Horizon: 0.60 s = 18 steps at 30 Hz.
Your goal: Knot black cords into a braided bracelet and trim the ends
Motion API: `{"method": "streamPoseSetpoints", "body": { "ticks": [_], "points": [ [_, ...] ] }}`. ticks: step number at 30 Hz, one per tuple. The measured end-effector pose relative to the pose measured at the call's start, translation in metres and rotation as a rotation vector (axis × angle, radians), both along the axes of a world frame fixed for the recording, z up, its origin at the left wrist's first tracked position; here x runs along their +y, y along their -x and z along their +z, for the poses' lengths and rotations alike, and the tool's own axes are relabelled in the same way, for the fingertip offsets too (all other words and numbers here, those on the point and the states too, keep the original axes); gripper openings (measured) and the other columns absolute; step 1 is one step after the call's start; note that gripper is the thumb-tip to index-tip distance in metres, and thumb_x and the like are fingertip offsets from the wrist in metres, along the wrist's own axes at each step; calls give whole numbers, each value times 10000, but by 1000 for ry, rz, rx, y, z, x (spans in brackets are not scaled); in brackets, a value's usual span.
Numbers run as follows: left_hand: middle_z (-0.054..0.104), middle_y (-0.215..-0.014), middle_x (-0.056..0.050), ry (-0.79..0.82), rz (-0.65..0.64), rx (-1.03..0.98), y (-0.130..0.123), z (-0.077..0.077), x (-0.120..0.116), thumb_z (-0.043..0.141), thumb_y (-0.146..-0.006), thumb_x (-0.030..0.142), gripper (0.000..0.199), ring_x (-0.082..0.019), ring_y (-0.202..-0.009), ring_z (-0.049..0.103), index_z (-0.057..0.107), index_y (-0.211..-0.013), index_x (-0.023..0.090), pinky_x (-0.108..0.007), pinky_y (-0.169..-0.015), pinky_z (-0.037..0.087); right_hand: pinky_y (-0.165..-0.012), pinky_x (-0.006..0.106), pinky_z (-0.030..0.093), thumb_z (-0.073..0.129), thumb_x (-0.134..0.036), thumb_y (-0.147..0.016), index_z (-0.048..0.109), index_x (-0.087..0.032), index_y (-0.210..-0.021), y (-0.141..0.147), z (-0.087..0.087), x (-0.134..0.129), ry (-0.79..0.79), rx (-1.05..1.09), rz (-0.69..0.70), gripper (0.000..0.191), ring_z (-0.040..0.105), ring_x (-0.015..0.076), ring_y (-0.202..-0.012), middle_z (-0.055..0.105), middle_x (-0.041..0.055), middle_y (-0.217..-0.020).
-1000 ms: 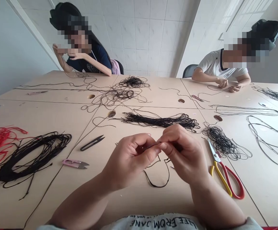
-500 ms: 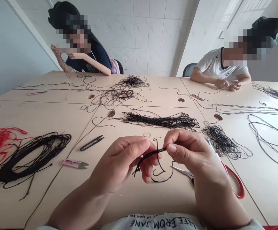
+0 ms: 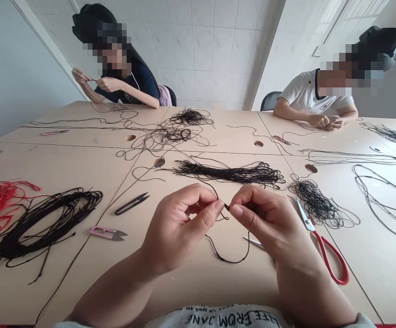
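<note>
One thin black cord (image 3: 225,206) pinched between left hand (image 3: 180,223) and right hand (image 3: 264,221)

We cannot tell how the black cord (image 3: 226,206) ends between the fingertips (image 3: 237,210), too small to see, and the right hand (image 3: 264,223) hides the middle of the red-handled scissors (image 3: 322,243).

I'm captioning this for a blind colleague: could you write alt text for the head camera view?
A person's left hand and right hand pinch a black cord above a pale wooden table. A bundle of black cord, scissors and pink-handled thread snips lie nearby. Two other people sit across the table, handling cord.
</note>
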<state>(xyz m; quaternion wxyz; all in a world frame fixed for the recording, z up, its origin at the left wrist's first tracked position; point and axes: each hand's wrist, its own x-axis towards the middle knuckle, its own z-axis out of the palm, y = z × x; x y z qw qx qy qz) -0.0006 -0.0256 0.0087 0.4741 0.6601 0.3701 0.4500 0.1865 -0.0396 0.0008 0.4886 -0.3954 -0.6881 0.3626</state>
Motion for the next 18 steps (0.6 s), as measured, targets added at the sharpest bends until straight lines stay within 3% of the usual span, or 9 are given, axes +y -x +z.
{"method": "streamPoseSetpoints", "body": {
  "ticks": [3,6,10,15,18],
  "points": [
    [586,-619,40,86,-26,-75,3,-5,6,649,-948,226,234,-79,-590,534,648,-717,191,-171,-565,458,-690,259,487,661,-228,-972,653,-187,-927,3,-1,-2,-272,-163,-225,62,606,130,-794,648,22,-855],
    [608,-635,37,159,-35,-191,7,-11,10,660,-965,272,226,-79,-576,559,678,-752,199,-173,-547,465,-810,310,489,739,-266,-935,671,-189,-1001,5,-2,-6,-515,-297,-310,122,596,162,-905,625,48,-967],
    [607,-649,26,138,-13,-187,5,-11,7,656,-969,300,234,-92,-559,558,662,-762,192,-195,-516,461,-778,328,468,698,-180,-954,655,-201,-959,9,-3,-10,-521,-407,-222,49,565,160,-836,620,27,-905],
    [579,-656,36,-47,106,-51,-2,-9,-1,613,-983,243,239,-93,-583,556,597,-749,197,-197,-552,476,-724,316,461,595,-44,-948,623,-195,-899,12,-4,-11,-494,-329,-108,161,532,148,-777,580,20,-844],
    [585,-657,45,-37,115,-68,-1,-9,2,625,-984,245,224,-79,-583,563,612,-765,201,-175,-560,475,-718,305,471,608,-42,-942,627,-199,-908,11,-4,-9,-478,-311,-75,161,536,146,-782,586,18,-850]
  ]
}}
